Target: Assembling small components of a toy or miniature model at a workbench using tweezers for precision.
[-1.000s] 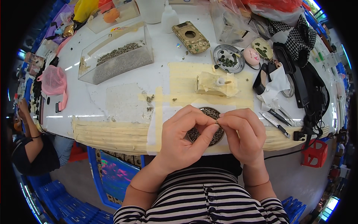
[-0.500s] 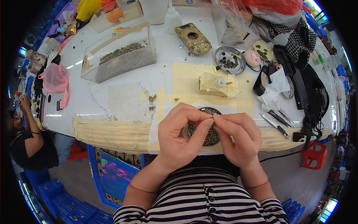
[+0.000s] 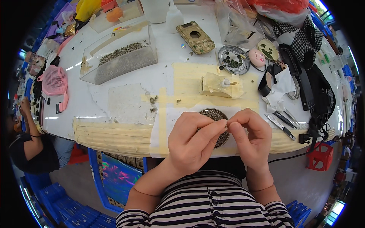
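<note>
White is the colour of the big table (image 3: 125,81), and strips of yellowish tape (image 3: 190,76) are stuck on it. Both hands are together over a small round dish (image 3: 213,114) full of tiny grey bits. The dish sits near the front edge of the table, and the hands cover most of it.

The left hand (image 3: 190,142) has its thumb and first finger pinched tight on something very small. The right hand (image 3: 249,138) is pinched too, and its fingertips touch the fingertips of the left hand. The little thing between them is too small to make out.

Just behind the dish is a lump wrapped in yellowish tape (image 3: 220,85) with a small white bottle tip sticking out. Further back is a round metal tin (image 3: 234,59) with dark bits in it. Beside it lies a gold phone case (image 3: 195,37) with a round hole.

On the left stands a clear plastic box (image 3: 119,57) with more grey bits inside. A pink net bag (image 3: 54,79) lies near the left edge. On the right, near the right hand, lie some tweezers (image 3: 283,121) and black straps (image 3: 308,87). A red stool (image 3: 320,156) stands on the floor there.

Far to the left, another person in a dark shirt (image 3: 30,152) is at the table's end.
</note>
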Tool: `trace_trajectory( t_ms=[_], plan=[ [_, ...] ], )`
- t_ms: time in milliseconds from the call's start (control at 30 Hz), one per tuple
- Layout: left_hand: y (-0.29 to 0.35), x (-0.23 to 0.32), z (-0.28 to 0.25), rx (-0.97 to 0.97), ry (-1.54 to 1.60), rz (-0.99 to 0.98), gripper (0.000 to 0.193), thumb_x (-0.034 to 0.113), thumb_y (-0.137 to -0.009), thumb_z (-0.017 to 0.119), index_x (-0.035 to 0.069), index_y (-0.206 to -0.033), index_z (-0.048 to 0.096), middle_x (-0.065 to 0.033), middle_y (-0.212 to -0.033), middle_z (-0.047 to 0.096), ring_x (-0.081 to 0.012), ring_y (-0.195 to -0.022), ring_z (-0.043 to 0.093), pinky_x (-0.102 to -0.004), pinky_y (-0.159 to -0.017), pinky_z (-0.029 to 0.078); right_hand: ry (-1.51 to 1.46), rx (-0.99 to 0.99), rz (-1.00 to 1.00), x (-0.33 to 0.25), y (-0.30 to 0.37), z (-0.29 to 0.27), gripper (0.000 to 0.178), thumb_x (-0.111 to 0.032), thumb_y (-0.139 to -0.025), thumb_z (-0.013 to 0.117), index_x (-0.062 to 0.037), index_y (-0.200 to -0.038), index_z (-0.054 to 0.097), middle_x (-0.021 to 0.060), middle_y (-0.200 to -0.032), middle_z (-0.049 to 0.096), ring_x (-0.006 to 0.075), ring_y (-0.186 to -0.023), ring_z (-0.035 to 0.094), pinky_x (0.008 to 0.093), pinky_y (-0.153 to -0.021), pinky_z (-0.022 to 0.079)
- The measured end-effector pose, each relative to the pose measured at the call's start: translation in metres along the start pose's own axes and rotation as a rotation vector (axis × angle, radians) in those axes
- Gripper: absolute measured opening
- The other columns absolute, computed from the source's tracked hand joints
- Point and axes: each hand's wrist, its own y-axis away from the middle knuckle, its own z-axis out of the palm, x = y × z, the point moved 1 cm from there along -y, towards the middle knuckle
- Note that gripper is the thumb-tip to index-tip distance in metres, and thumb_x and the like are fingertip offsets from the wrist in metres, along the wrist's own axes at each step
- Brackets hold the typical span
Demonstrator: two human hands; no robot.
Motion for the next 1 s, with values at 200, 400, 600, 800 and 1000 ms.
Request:
trace_trajectory(
  t_ms=[200, 400, 600, 800, 1000],
  plan=[
    [0.0013, -0.0009, 0.0006, -0.027, -0.021, 0.026, 0.026, -0.003, -0.074, 0.079, 0.003, -0.098, 0.072, -0.0044, -0.083, 0.062, -0.0195, -0.072, 0.055, -0.0287, -0.06, 0.044, -0.061, -0.023, 0.033, 0.0007, -0.0015, -0.0003, 0.005, 0.0, -0.086, 0.069, 0.0024, -0.084, 0.065, 0.006, -0.077, 0.064, 0.013, -0.068, 0.058, 0.025, -0.064, 0.046],
    [0.0014, -0.0001, 0.0015, -0.027, -0.037, 0.025, 0.026, -0.003, -0.073, 0.08, 0.003, -0.098, 0.072, -0.0048, -0.083, 0.062, -0.02, -0.072, 0.055, -0.0289, -0.06, 0.044, 0.144, 0.007, -0.183, -0.0012, -0.0033, -0.002, 0.006, 0.002, -0.083, 0.069, 0.002, -0.082, 0.064, 0.0069, -0.076, 0.063, 0.0158, -0.067, 0.058, 0.0259, -0.062, 0.045],
    [-0.0003, -0.0004, -0.0006, -0.032, 0.028, 0.006, 0.025, -0.002, -0.074, 0.079, 0.004, -0.097, 0.072, -0.0048, -0.083, 0.062, -0.0196, -0.072, 0.056, -0.0286, -0.061, 0.044, 0.048, -0.029, -0.115, 0.001, -0.0028, -0.0015, 0.005, 0.002, -0.085, 0.067, 0.0026, -0.083, 0.063, 0.0074, -0.077, 0.063, 0.0161, -0.068, 0.058, 0.0261, -0.062, 0.045],
    [-0.001, 0.0003, -0.0014, -0.019, 0.053, 0.01, 0.031, -0.004, -0.069, 0.076, 0.002, -0.099, 0.073, -0.0056, -0.083, 0.063, -0.0225, -0.072, 0.059, -0.0313, -0.061, 0.047, 0.003, -0.049, -0.086, 0.0004, -0.0024, -0.0011, 0.005, 0.0, -0.087, 0.065, 0.0032, -0.084, 0.063, 0.008, -0.077, 0.062, 0.0156, -0.068, 0.058, 0.0258, -0.063, 0.045],
    [-0.0011, 0.0, -0.0019, -0.022, 0.055, 0.008, 0.031, -0.004, -0.069, 0.076, 0.002, -0.099, 0.073, -0.0056, -0.083, 0.063, -0.0224, -0.072, 0.059, -0.0312, -0.062, 0.047, 0.012, -0.058, -0.085, 0.0017, -0.0027, -0.0008, 0.006, -0.001, -0.088, 0.065, 0.0031, -0.085, 0.063, 0.0081, -0.078, 0.062, 0.0156, -0.069, 0.058, 0.026, -0.063, 0.046]
  ],
)
